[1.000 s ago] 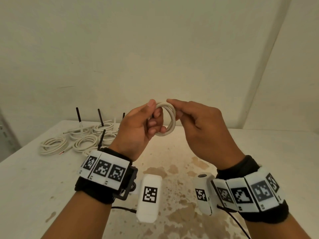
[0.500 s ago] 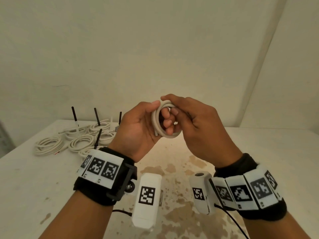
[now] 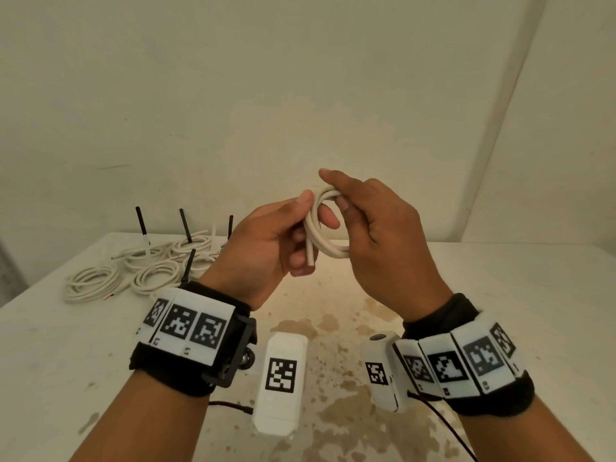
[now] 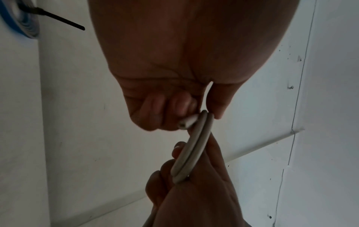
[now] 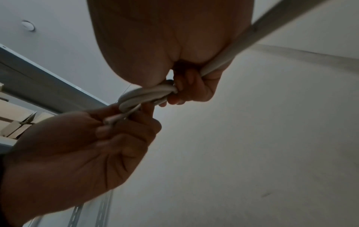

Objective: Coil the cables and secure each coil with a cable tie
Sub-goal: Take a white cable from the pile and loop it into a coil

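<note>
White cable [image 3: 328, 228], wound into a small coil of a few loops, sits in the air between our two hands, above the stained table [image 3: 500, 295]. Our left hand [image 3: 266, 248] pinches the near side of the coil between thumb and curled fingers, with one cut end [image 3: 310, 258] poking down just below that pinch. Our right hand [image 3: 376, 235] has its fingers curled round the far side of the loops, forefinger lying over the top. The left wrist view shows two strands lying side by side, gripped at both ends; the right wrist view shows the loops bunched under our right fingers. No tie is on this coil yet, so we judge the step in hand to be settling the loops before binding them. To do it well, we should keep the strands stacked evenly, tuck the loose end along the bundle so it cannot spring out, and let one hand take the whole coil firmly so the other is free to fetch a tie. On the table's far left corner lie finished coils [image 3: 100, 281], several with black cable ties [image 3: 186, 271] standing up from them.
</note>
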